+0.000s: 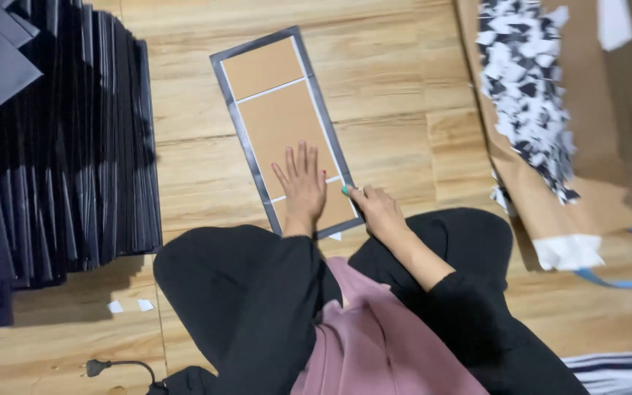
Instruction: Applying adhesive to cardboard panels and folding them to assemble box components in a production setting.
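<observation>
We see the long dark-edged sheet (284, 124) with brown cardboard panels lying flat on the wood floor (396, 66), its long axis running away from us. Our left hand (301, 183) presses on its near end, fingers spread. Our right hand (376, 208) sits at the near right edge, fingers curled around a small teal tool (346, 190).

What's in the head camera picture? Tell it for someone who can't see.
A person sitting on a wood floor presses the left hand flat on a brown board with a dark border, while the right hand touches its near right edge. Dark sheets are stacked at left; paper scraps lie at right.
</observation>
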